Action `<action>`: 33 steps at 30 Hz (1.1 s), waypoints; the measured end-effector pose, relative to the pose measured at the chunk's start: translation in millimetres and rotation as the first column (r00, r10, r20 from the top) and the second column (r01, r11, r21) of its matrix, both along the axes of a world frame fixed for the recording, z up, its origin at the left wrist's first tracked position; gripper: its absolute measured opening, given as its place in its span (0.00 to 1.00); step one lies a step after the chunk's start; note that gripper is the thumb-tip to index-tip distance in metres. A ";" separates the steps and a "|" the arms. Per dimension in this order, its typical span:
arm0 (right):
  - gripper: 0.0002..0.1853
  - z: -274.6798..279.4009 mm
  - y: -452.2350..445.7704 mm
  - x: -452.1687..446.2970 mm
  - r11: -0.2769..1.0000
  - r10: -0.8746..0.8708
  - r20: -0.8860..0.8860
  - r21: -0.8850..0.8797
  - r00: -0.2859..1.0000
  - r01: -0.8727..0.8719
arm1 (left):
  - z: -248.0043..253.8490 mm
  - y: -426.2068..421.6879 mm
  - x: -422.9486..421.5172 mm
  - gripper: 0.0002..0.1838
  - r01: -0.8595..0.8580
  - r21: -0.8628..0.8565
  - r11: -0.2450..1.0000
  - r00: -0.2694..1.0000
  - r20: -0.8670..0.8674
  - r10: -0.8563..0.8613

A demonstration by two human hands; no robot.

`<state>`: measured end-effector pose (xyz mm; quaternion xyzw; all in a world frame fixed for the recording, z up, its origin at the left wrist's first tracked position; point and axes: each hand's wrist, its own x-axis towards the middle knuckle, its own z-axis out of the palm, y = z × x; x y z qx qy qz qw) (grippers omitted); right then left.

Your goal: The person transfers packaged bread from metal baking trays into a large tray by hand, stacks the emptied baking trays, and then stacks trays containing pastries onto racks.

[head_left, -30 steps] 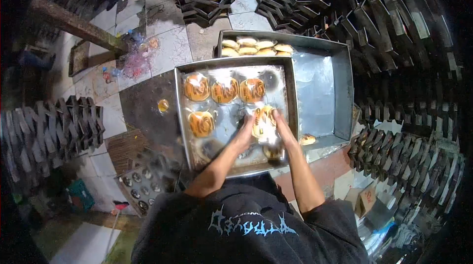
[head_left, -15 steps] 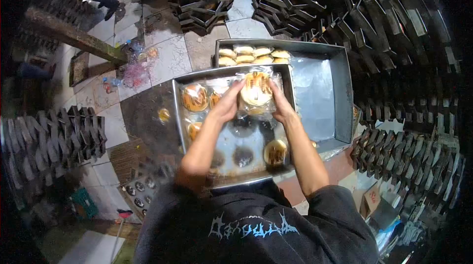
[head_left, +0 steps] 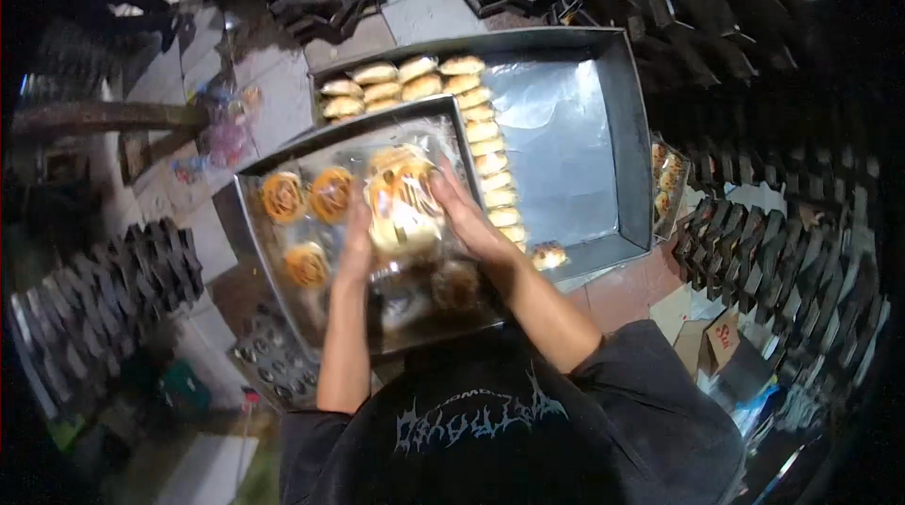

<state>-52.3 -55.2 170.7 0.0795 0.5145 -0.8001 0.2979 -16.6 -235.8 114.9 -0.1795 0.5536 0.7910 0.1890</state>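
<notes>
Between my two palms is a stack of wrapped buns, glossy in clear plastic and blurred by motion; how many cannot be made out. My left hand presses on its left side, and my right hand on its right. Beneath them is a dark metal tray, tilted in view, with a stained bottom. On its left side lie several wrapped round buns with brown swirled tops, one bun lower than the others.
Behind the tray, a larger metal box holds wrapped buns in rows along its left part. One bun lies near its front edge. Stacked dark trays surround the area. A cardboard box stands at right.
My hands and the held buns have come lower and leftward in view. The tray appears shifted left and turned, exposing a column of buns in the larger box.
</notes>
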 end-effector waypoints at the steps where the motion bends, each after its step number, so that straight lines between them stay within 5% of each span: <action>1: 0.44 18.0 24.5 4.0 0.996 0.020 -0.019 0.082 1.000 -0.019 | 19.5 30.1 13.9 0.44 -0.045 0.092 0.995 0.998 -0.029 0.048; 2: 0.42 35.9 49.1 8.2 0.986 0.044 -0.034 0.163 0.998 -0.037 | 21.1 58.4 26.9 0.43 -0.079 0.098 0.992 0.996 -0.035 0.083; 5: 0.37 -44.8 157.9 40.6 0.957 0.079 0.156 0.265 0.985 -0.119 | -25.7 124.3 52.7 0.38 -0.045 0.035 0.998 0.999 -0.025 0.046; 6: 0.35 -60.5 188.9 37.2 0.965 -0.019 0.242 0.257 0.970 -0.045 | -12.0 181.1 43.4 0.40 0.088 -0.276 0.957 0.976 -0.170 -0.139; 8: 0.34 -84.5 241.3 21.5 0.977 -0.178 0.438 0.187 0.881 0.104 | -21.6 259.1 11.2 0.41 0.178 -0.058 0.982 0.976 0.138 -0.169; 9: 0.34 -102.8 255.6 16.2 0.976 -0.161 0.467 0.203 0.869 0.072 | -39.6 277.9 -13.4 0.40 -0.087 0.425 0.901 0.827 0.535 -0.172; 10: 0.34 -120.2 264.2 10.8 0.975 -0.147 0.495 0.219 0.856 0.041 | -29.1 288.1 -31.1 0.38 -0.018 0.279 0.960 0.847 0.515 -0.134; 11: 0.28 -127.7 262.2 -0.6 0.970 -0.241 0.604 0.158 0.760 0.182 | -72.6 299.1 -33.0 0.39 -0.067 0.344 0.937 0.817 0.558 -0.146; 13: 0.28 -187.9 263.6 -3.3 0.984 -0.160 0.669 0.050 0.726 0.171 | -121.5 308.9 -31.0 0.39 -0.123 0.398 0.909 0.780 0.606 -0.159; 14: 0.28 -218.1 264.3 -0.3 0.984 -0.087 0.717 -0.046 0.692 0.172 | -124.4 309.6 -33.0 0.40 -0.158 0.342 0.926 0.765 0.636 -0.104; 18: 0.32 -270.0 253.4 5.4 1.000 -0.029 0.779 0.018 0.626 0.024 | -120.2 300.8 -28.0 0.41 -0.296 0.103 0.950 0.678 0.723 0.132; 21: 0.36 -294.6 243.1 11.9 0.991 0.008 0.826 0.070 0.564 -0.116 | -73.5 293.7 -1.2 0.40 0.105 -0.150 0.983 0.620 0.783 0.053; 22: 0.36 -304.0 240.0 9.8 0.991 0.009 0.826 0.066 0.564 -0.112 | -64.1 301.9 14.3 0.40 0.108 -0.153 0.982 0.621 0.782 0.053; 23: 0.35 -316.2 238.1 7.1 0.980 -0.078 0.784 0.173 0.616 -0.096 | -55.2 316.7 30.3 0.35 0.220 -0.515 0.829 0.873 0.483 0.069; 24: 0.34 -322.3 237.0 4.9 0.957 -0.161 0.732 0.279 0.662 -0.075 | -51.6 327.3 38.5 0.35 0.155 -0.814 0.560 0.988 0.140 -0.070; 25: 0.34 -308.5 233.0 -1.2 0.957 -0.159 0.737 0.279 0.657 -0.080 | -55.7 331.9 39.7 0.35 0.159 -0.812 0.561 0.987 0.147 -0.067; 27: 0.31 -284.8 224.7 -18.8 0.803 -0.292 0.461 0.594 0.838 -0.046 | -76.5 335.0 33.7 0.33 0.239 -0.883 0.403 0.971 0.225 -0.084; 30: 0.31 -325.2 243.2 -24.1 0.848 -0.126 0.570 0.486 0.812 -0.210 | -120.6 315.7 25.4 0.30 0.414 -0.881 0.229 0.908 0.382 -0.172; 31: 0.31 -305.4 240.2 -32.1 0.850 -0.129 0.571 0.485 0.811 -0.206 | -117.5 314.0 17.2 0.26 0.290 -0.932 0.216 0.952 0.256 -0.169; 33: 0.29 -278.8 234.0 -37.7 0.785 -0.222 0.351 0.618 0.910 -0.047 | -110.4 310.2 4.4 0.25 0.377 -0.912 0.161 0.911 0.334 -0.242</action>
